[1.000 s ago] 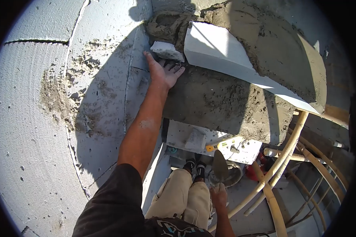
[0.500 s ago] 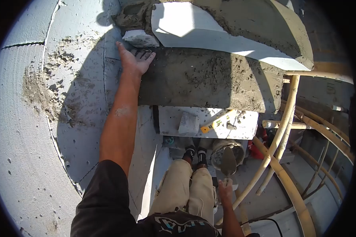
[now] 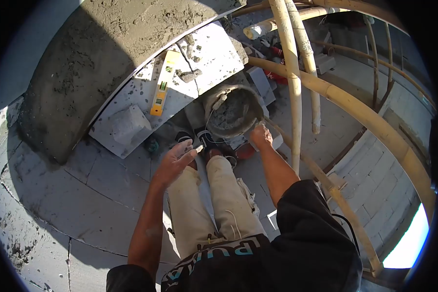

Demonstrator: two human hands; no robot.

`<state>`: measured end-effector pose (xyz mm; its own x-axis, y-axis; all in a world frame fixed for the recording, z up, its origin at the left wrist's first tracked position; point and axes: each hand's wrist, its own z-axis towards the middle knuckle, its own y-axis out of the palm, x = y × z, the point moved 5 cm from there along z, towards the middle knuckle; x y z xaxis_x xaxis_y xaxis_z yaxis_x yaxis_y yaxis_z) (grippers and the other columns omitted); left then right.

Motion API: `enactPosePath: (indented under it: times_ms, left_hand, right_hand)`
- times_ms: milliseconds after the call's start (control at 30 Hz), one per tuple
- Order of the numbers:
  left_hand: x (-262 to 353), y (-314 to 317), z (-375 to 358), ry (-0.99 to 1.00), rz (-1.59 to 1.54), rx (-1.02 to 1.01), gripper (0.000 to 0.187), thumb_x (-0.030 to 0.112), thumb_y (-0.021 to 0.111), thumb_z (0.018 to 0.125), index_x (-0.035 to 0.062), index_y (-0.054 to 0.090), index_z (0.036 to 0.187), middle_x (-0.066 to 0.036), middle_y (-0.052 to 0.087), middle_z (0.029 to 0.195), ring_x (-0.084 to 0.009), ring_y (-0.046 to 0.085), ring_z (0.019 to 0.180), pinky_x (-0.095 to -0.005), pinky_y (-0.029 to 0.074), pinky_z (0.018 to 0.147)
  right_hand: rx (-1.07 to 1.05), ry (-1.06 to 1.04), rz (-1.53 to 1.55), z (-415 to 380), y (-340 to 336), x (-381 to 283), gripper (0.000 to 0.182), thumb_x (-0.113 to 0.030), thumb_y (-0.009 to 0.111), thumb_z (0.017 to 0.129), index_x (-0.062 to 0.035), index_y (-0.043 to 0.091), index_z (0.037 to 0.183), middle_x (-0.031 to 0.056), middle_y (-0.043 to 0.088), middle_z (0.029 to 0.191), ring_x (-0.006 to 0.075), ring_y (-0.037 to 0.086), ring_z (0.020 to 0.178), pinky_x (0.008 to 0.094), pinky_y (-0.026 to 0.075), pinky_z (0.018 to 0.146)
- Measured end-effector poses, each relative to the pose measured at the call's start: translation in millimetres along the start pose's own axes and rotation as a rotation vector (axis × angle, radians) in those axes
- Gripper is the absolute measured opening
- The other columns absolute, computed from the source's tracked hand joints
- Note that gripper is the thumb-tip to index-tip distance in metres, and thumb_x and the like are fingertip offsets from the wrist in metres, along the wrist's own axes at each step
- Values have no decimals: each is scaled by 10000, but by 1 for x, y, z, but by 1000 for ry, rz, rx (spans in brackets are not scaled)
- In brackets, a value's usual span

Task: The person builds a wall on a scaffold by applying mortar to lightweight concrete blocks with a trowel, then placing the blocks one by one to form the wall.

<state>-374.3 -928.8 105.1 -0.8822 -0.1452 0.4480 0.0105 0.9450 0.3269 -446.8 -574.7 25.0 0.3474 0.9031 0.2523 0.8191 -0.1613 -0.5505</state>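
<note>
My right hand (image 3: 261, 136) is closed round the handle of a trowel at the near right rim of a bucket (image 3: 259, 104). The trowel's blade is hard to make out against the grey mortar (image 3: 233, 111) inside. My left hand (image 3: 176, 159) hovers over my lower legs, left of the bucket, holding nothing, its fingers slightly bent and apart from the thumb. A yellow spirit level (image 3: 164, 83) and a pale block piece (image 3: 129, 125) lie on the white block ledge (image 3: 210, 52) beyond it.
Wet mortar (image 3: 82, 73) covers the curved wall top at upper left. Bamboo poles (image 3: 293, 78) stand and cross on the right, close to my right arm. Pale blockwork (image 3: 107, 185) runs along the left. My shoes (image 3: 207, 138) are beside the bucket.
My view has swung down and right. My left hand has left the mortared wall and come down near my legs. My right hand has brought the trowel to the bucket.
</note>
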Motion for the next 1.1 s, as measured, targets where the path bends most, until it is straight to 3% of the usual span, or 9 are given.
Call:
enactPosePath:
  times_ms: [133,400,500,567,633,733,867,1000,1100]
  left_hand:
    - [-60,19,102,-29,340,153,826,476,722,869,-59,437,1430,-265,516,1413,-373,504,1320,-406,402,1080]
    - [-29,15,136,74,622,231,723,473,673,897,-48,507,1371,-275,585,1322,-366,577,1238,-405,450,1029]
    - [4,6,98,104,641,198,669,440,651,926,-38,510,1373,-264,603,1302,-337,599,1215,-386,458,1021]
    - [19,0,71,69,611,204,665,438,652,927,-33,511,1375,-263,610,1289,-327,606,1205,-383,463,1015]
    - [10,-14,64,80,581,217,668,437,656,926,-38,512,1372,-266,620,1268,-324,615,1189,-382,475,1000]
    - [0,-10,80,24,610,208,680,437,664,919,-47,510,1371,-266,618,1271,-331,617,1183,-380,476,1000]
    - [-32,10,148,43,599,214,766,471,698,879,-66,486,1382,-278,607,1274,-334,609,1190,-384,468,1011]
    - [-33,45,215,207,716,273,949,493,813,760,-87,421,1401,-313,535,1320,-380,542,1248,-413,469,1014]
    - [-44,56,264,278,822,338,795,440,824,725,-39,458,1244,-289,578,1167,-424,571,1121,-481,503,908]
  right_hand:
    - [79,-136,-136,79,7,-33,371,-169,574,908,-36,594,1254,205,669,1192,353,655,1119,440,538,931]
    - [-97,-319,-171,17,82,-47,363,-131,584,917,-5,553,1255,188,617,1258,357,642,1154,395,568,911]
    - [6,-439,-189,4,84,-22,293,-154,566,938,27,535,1166,186,682,977,297,715,912,391,588,706]
    - [-176,-532,465,6,87,-25,266,-231,597,950,-10,554,1092,137,654,870,255,684,771,384,568,620]
    - [-537,78,1302,-9,59,-41,323,-378,638,950,-66,563,991,68,579,753,194,584,585,375,525,501]
    - [-845,330,1490,18,92,-68,305,-363,629,951,-70,566,1005,71,583,757,196,591,593,366,527,509]
    - [-605,204,820,13,104,-25,332,-409,578,971,-88,573,1055,61,576,785,182,585,648,386,517,545]
    - [-10,-161,405,24,89,24,330,-373,567,938,-122,556,1151,230,677,1023,450,662,914,544,509,765]
    - [-55,-23,329,40,95,9,330,-351,534,938,-94,586,1139,290,642,1113,517,579,1073,576,461,876]
